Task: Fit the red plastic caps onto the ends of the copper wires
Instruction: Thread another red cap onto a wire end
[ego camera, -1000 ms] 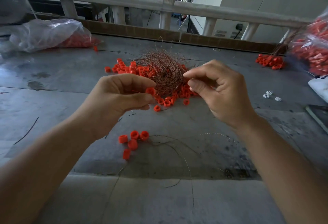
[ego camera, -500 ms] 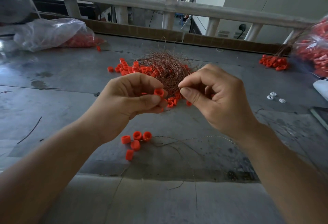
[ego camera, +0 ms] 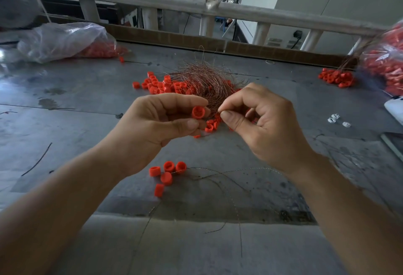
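My left hand (ego camera: 157, 126) pinches a red plastic cap (ego camera: 198, 112) between thumb and fingers, its open end facing me. My right hand (ego camera: 259, 126) pinches a thin copper wire end between thumb and forefinger, its tip just right of the cap. Behind both hands lies a tangled bundle of copper wires (ego camera: 205, 80) amid a scatter of loose red caps (ego camera: 161, 85). Several capped wires (ego camera: 168, 171) lie on the table below my hands, their wires trailing right.
The grey metal table (ego camera: 65, 100) has a plastic bag of red caps (ego camera: 65, 41) at the back left and another bag (ego camera: 386, 65) at the right with a small pile of caps (ego camera: 335, 77). White clips (ego camera: 338, 119) lie right. A railing (ego camera: 196, 6) borders the back.
Both hands have come closer together. The left hand turned the cap's opening toward the wire tip, and the right hand brought the wire end up next to it.
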The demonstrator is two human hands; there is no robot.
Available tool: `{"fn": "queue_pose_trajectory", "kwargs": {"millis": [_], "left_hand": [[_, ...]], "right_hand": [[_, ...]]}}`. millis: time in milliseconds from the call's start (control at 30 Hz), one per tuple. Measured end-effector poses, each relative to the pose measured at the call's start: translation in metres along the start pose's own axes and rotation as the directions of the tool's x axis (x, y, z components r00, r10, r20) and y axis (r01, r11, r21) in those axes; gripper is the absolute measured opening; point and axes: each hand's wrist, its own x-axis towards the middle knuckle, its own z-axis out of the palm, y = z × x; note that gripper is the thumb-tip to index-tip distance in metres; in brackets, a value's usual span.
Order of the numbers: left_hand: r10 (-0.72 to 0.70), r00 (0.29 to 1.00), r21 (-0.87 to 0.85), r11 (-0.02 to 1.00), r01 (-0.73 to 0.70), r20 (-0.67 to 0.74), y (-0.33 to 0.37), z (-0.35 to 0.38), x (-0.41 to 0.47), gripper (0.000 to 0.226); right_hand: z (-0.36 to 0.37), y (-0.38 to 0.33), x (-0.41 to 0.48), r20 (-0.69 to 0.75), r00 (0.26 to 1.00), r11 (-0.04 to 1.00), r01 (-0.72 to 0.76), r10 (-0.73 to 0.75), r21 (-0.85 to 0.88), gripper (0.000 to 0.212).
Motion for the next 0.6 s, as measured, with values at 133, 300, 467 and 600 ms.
{"fn": "queue_pose_trajectory", "kwargs": {"millis": [133, 300, 467, 600], "left_hand": [[-0.005, 1.000, -0.019, 1.000, 0.005, 0.007, 0.0004, -0.0004, -0.0001, 0.034], [-0.017, 1.000, -0.034, 0.999, 0.017, 0.011, 0.0017, -0.0003, -0.0004, 0.035], [-0.034, 0.999, -0.056, 0.998, 0.036, 0.031, 0.0028, 0.0001, -0.0012, 0.035], [-0.041, 0.998, -0.060, 0.997, 0.044, 0.048, 0.0018, -0.0012, -0.0005, 0.034]], "right_hand": [[0.0018, -0.0008, -0.0009, 0.024, 1.000, 1.000, 0.019, -0.019, -0.009, 0.005], [-0.0005, 0.0006, 0.0000, 0.038, 0.998, 0.997, 0.056, -0.054, -0.051, 0.005], [-0.0019, 0.0018, 0.0006, 0.044, 0.997, 0.993, 0.072, -0.068, -0.092, 0.004], [-0.0028, 0.0026, 0.0005, 0.056, 0.996, 0.990, 0.075, -0.069, -0.119, 0.005]]}}
